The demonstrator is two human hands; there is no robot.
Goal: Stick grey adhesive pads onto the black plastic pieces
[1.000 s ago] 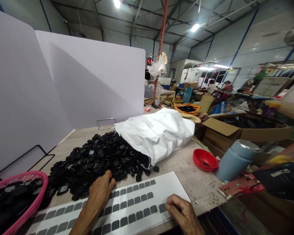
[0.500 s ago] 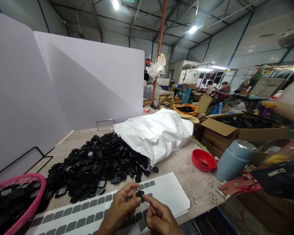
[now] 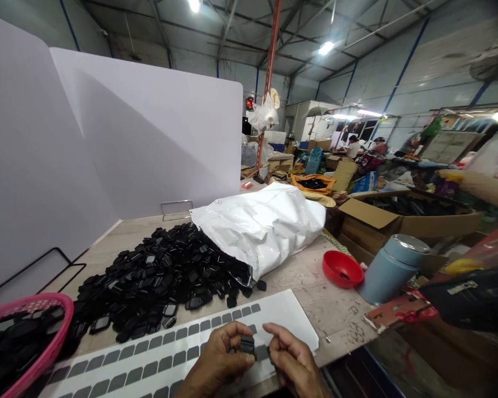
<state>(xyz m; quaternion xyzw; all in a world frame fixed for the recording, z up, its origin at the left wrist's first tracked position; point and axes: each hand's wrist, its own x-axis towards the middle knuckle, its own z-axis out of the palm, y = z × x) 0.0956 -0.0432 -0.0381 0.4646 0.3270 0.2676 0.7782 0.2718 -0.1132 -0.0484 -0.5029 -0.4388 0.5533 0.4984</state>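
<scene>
My left hand (image 3: 222,359) pinches a small black watch-shaped case (image 3: 247,345) between thumb and fingers, its ribbed edge showing. Just to the right, my right hand (image 3: 292,362) is apart from the case, with its index finger stretched out and the other fingers curled; nothing can be made out in it. Both hands are over a white sheet (image 3: 290,318) printed or stuck with rows of grey rounded squares. Beyond them lies a big heap of similar black cases (image 3: 149,276), spilling from the mouth of a white plastic bag (image 3: 269,221).
A pink basket (image 3: 66,326) with black pieces stands at the left. To the right are a red bowl (image 3: 334,276), a blue flask (image 3: 392,271) and an open cardboard box (image 3: 415,225). White panels (image 3: 157,132) wall the table's back. Two people sit far off.
My right index finger has moved away from the black case. My left hand has shifted slightly right and turned the case so its ribbed edge shows.
</scene>
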